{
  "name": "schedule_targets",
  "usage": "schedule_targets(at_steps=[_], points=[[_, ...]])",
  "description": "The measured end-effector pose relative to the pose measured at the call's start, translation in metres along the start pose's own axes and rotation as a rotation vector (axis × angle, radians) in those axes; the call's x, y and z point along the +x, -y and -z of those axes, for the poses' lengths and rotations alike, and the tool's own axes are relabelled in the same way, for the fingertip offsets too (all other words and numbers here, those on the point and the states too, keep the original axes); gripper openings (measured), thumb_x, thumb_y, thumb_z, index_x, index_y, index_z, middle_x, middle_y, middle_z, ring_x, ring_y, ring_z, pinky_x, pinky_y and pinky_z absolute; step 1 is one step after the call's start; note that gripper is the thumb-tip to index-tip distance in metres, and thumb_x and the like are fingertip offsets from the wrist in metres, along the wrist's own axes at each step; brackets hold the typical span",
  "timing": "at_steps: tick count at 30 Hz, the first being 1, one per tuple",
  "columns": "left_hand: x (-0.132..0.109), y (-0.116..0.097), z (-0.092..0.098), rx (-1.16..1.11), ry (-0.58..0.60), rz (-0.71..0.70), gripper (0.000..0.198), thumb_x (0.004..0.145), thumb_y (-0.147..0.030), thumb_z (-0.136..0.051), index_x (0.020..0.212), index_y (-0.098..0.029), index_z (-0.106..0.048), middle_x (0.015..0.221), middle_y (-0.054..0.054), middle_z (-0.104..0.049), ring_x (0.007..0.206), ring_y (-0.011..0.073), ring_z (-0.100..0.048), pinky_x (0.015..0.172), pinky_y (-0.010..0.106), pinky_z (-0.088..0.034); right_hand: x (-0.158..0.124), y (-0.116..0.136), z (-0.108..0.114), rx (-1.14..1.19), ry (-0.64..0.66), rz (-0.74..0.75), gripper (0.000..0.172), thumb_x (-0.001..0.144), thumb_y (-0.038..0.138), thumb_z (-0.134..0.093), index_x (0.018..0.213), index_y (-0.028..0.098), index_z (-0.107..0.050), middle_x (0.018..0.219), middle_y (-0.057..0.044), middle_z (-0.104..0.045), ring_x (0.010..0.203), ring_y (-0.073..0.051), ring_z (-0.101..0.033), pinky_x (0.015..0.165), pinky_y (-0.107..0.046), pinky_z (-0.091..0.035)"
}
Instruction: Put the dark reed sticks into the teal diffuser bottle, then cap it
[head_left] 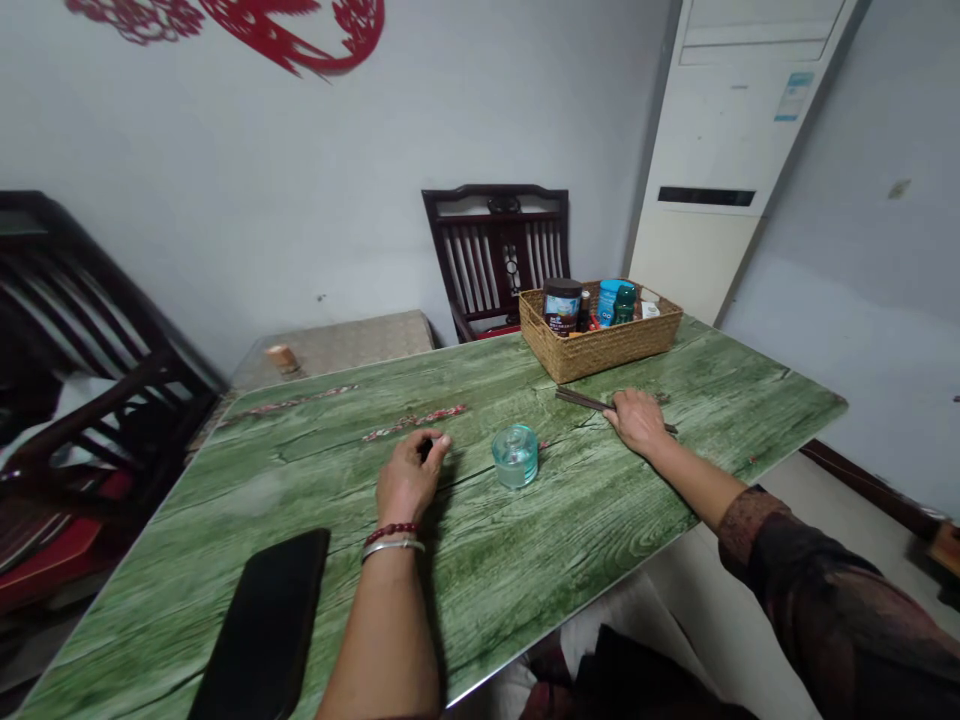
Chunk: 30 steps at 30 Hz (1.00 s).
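Bare left forearm (382, 650), with a red beaded bracelet (391, 532) and a silver bangle (393, 547) at the wrist. Just beside it, a black smartphone (262, 625), face hidden or dark, lying on a green wood-grain tabletop (540, 570). At lower right, a right arm in a dark patterned sleeve (817, 590).

Left hand (409, 478): knuckles up, fingers curled together, heel near the table, a small dark item (426, 450) at the fingertips; pinch or mere touch impossible to tell.

Right hand (636, 420): fingers closed together and curved over a pair of dark chopsticks (592, 402), tips projecting toward the left hand's side, far ends emerging beyond the hand; firmness of grip impossible to tell.

Between the two hands, nearer the right: a small, lidded, blue-green glass jar (514, 456), upright, touched by neither hand.

Beyond the chopsticks, at the far table edge: a woven wicker basket (600, 350) holding a dark-lidded jar (562, 305), a blue bottle (609, 300) and a green bottle (624, 305).

Also on the tabletop: reddish speckled strips (416, 422) left of the jar.

Behind: a dark wooden chair (495, 250), a white floor-standing air conditioner (720, 130), and a red paper-cut (300, 30) on the wall.
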<state>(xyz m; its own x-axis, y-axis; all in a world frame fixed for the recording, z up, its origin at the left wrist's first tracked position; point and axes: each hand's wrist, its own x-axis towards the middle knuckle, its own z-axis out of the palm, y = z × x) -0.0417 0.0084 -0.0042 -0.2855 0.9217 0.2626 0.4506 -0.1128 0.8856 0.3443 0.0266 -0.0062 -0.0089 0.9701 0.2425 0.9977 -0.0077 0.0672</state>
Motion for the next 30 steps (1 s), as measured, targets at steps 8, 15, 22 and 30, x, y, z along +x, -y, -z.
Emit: schedule_targets(at_steps=[8,15,22,30], points=[[-0.007,-0.026,-0.01,-0.651,0.042,0.08,0.059,0.061,-0.058,-0.08,0.103,-0.021,-0.061,0.094,0.001,-0.065,0.08,0.0149,-0.066,0.08,0.033,-0.056,0.006,0.048,0.043,0.696,0.122,0.384,0.042,0.084,0.034,-0.072,0.12,0.018,-0.06,0.111,-0.009,-0.067,0.104,-0.022,-0.061,0.092,-0.034,-0.044],[-0.02,-0.053,-0.037,-0.651,0.115,-0.011,0.042,0.07,-0.046,-0.08,0.099,-0.021,-0.063,0.106,0.005,-0.069,0.093,0.0178,-0.068,0.091,0.035,-0.053,0.001,0.115,0.018,1.171,0.425,0.588,0.093,0.056,0.031,-0.089,0.137,0.019,-0.044,0.129,-0.009,-0.061,0.118,-0.023,-0.059,0.099,-0.034,-0.045],[-0.028,-0.036,-0.054,-0.554,0.122,-0.063,0.034,0.071,-0.041,-0.078,0.094,-0.024,-0.059,0.109,0.005,-0.072,0.107,0.0239,-0.068,0.096,0.039,-0.051,-0.008,0.129,0.005,1.121,0.288,0.525,0.08,0.06,0.042,-0.088,0.128,0.023,-0.051,0.108,-0.004,-0.067,0.099,-0.025,-0.065,0.083,-0.032,-0.046],[-0.033,-0.035,-0.057,-0.607,0.262,-0.071,0.038,0.068,-0.04,-0.085,0.094,-0.023,-0.062,0.11,0.005,-0.073,0.106,0.0226,-0.067,0.094,0.036,-0.05,-0.006,0.13,0.004,1.073,0.282,0.539,0.08,0.062,0.044,-0.086,0.129,0.021,-0.048,0.107,-0.006,-0.067,0.095,-0.026,-0.065,0.076,-0.031,-0.045]])
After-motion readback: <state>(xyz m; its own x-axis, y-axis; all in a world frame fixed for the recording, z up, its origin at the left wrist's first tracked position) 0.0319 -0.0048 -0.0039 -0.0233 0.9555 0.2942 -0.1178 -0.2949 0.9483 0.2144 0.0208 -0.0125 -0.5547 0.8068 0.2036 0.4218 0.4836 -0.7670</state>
